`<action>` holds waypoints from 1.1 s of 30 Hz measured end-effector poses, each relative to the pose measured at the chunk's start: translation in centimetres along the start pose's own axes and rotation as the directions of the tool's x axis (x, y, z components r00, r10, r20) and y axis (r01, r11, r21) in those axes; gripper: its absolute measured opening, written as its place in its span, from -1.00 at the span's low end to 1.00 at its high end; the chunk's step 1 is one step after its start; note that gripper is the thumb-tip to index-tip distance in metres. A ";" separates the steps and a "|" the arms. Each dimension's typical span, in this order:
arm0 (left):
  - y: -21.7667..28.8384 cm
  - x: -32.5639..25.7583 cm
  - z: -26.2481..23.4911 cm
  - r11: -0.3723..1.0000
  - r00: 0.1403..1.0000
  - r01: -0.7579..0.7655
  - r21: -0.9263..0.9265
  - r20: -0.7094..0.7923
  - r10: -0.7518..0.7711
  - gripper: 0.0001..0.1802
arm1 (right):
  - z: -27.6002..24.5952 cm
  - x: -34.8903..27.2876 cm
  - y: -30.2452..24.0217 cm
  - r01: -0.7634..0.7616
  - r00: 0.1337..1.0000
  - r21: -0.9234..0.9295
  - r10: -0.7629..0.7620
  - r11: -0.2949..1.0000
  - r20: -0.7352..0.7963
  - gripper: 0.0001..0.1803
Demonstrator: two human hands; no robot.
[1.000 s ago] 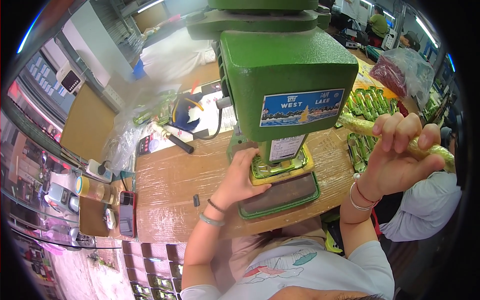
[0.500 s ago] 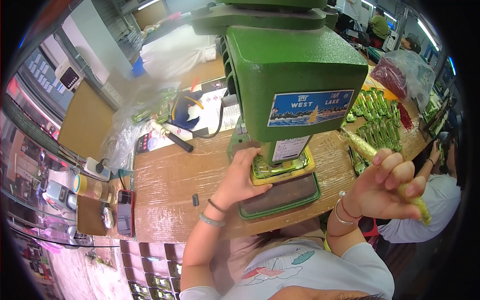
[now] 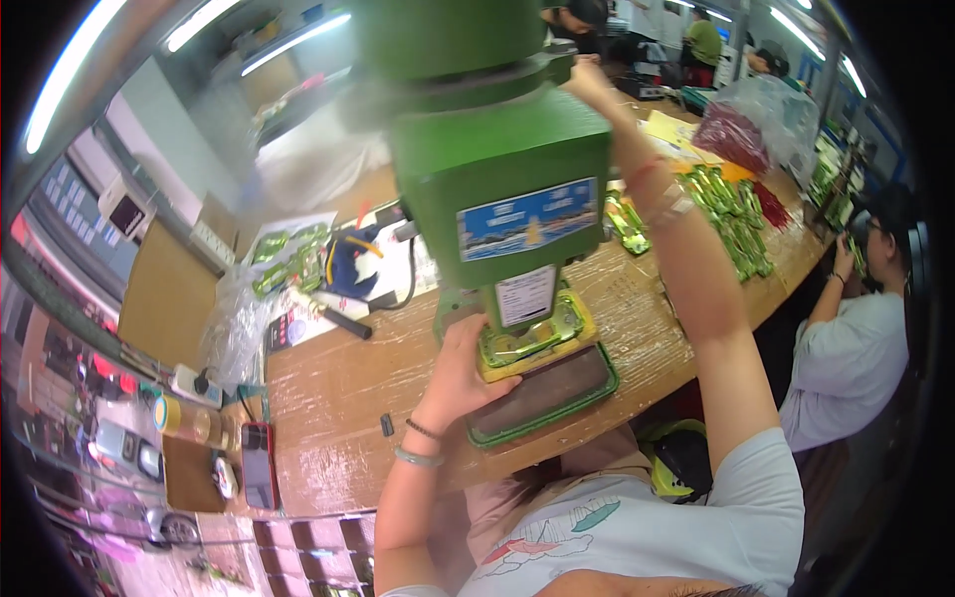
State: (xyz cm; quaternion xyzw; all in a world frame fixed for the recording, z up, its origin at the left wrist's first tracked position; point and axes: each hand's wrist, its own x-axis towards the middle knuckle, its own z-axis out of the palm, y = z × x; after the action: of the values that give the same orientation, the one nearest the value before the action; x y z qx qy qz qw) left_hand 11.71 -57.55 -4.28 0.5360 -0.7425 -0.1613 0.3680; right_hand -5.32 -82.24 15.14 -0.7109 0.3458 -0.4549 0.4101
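Observation:
A green bench press (image 3: 497, 189) stands before me, its ram down over a shiny green-gold part (image 3: 537, 343). That part lies in a yellow block (image 3: 577, 343) on the press's dark base plate (image 3: 542, 398). My left hand (image 3: 460, 373) is closed on the block's left side, thumb along the front and fingers behind. My right arm reaches far forward along the right of the press. My right hand (image 3: 587, 85) is up beside the press's upper column, its fingers mostly hidden, so what it grips does not show.
Rows of shiny green parts (image 3: 731, 224) lie on the right of the table, near a clear bag of red pieces (image 3: 736, 129). To the left are a black-handled tool (image 3: 346, 321), a phone (image 3: 259, 466) and a jar (image 3: 189, 420). A co-worker (image 3: 846, 338) sits at right.
My right hand has swung from near right, where it held a gold-wrapped lever, forward and up beside the press. The lever is out of sight. My left hand stays on the block.

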 end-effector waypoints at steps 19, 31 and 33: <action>-1.9 -1.5 -3.9 0.992 0.817 -0.095 0.079 -0.563 0.123 -0.30 | 0.5 -20.0 9.3 0.125 0.984 -0.455 -0.052 0.882 0.170 -0.80; -0.4 -2.1 -4.8 0.986 0.773 -0.135 0.100 -0.611 0.168 -0.62 | -28.1 -23.5 18.8 -0.174 0.493 0.188 0.251 0.967 -0.833 -0.82; 1.2 -2.1 -5.0 0.974 0.772 -0.144 0.177 -0.596 0.223 -0.61 | -31.8 -23.7 21.7 -0.161 0.313 0.088 0.135 0.983 -0.940 -0.77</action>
State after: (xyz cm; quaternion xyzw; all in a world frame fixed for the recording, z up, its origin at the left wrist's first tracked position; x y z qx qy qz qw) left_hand 14.87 -54.43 -0.92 0.5054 -0.6404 0.1028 0.5690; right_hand -45.70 -79.53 -5.02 -0.2854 0.5876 -0.7388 0.1658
